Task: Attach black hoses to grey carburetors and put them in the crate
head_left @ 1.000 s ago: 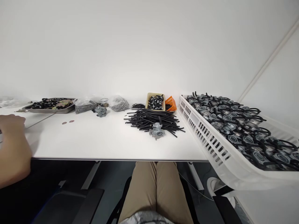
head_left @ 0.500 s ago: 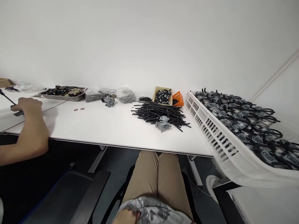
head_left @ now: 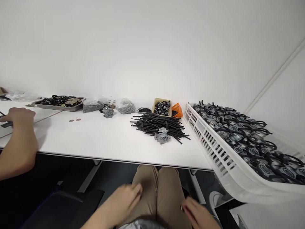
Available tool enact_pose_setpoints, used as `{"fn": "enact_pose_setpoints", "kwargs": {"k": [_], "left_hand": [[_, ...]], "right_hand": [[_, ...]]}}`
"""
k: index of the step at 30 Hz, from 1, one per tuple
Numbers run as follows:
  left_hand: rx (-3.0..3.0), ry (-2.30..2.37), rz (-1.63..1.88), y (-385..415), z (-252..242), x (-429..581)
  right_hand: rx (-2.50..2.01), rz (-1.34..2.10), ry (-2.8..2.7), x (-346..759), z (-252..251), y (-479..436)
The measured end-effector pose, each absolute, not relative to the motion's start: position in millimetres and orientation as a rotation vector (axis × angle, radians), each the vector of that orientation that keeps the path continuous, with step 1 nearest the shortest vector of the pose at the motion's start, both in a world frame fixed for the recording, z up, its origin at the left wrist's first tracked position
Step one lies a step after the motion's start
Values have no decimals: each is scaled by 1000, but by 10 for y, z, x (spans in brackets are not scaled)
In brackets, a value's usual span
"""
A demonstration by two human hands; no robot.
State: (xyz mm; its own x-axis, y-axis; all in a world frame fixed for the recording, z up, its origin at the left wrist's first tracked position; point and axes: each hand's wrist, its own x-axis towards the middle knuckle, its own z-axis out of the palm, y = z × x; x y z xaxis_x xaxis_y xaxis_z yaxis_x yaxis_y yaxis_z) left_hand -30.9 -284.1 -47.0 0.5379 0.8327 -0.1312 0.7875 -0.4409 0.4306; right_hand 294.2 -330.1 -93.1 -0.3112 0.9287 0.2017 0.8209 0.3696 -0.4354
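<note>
Blurred by motion, my left hand hangs over my left thigh below the table edge. My right hand is over my right thigh, also smeared; its fingers look bent, but I cannot make out what, if anything, is in them. Neither hand touches anything on the table. Ahead of them, a grey metal carburetor-like part with a short black hose rests at the front of a pile of black rubber tubes. A similar grey part sits farther back on the left.
A white slatted crate at right holds many metal parts with hoses. Behind the tubes stand a cream basket and an orange basket. Leftward are plastic bags, a metal tray and a co-worker's hand with a tool.
Both my hands have come into fuller view over my thighs, from the lower edge near my body. The view has tilted slightly. The co-worker's arm appears farther left.
</note>
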Motion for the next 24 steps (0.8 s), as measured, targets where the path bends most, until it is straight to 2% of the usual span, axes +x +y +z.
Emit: {"fn": "enact_pose_setpoints", "kwargs": {"k": [2, 4, 8, 11, 14, 18, 24], "left_hand": [[2361, 1273, 474, -2488, -27, -179], [2290, 1256, 806, -2103, 213, -4], [2137, 1158, 1431, -1378, 216, 401], [2125, 1160, 1514, -1015, 63, 632], [2134, 1149, 1502, -855, -96, 744], [2104, 1158, 1455, -819, -270, 750], [1999, 1233, 1316, -838, -340, 671]], "right_hand": [[-1324, 411, -2128, 2857, -547, -2926], [-1244, 387, -1948, 2718, -164, -2495], [-1108, 313, -1504, 2413, 255, -1582], [-1004, 385, -1455, 2279, 208, -1035], [-898, 600, -1453, 2223, 7, -749], [-857, 727, -1406, 2204, -211, -693], [-847, 853, -1349, 2232, -221, -762]]}}
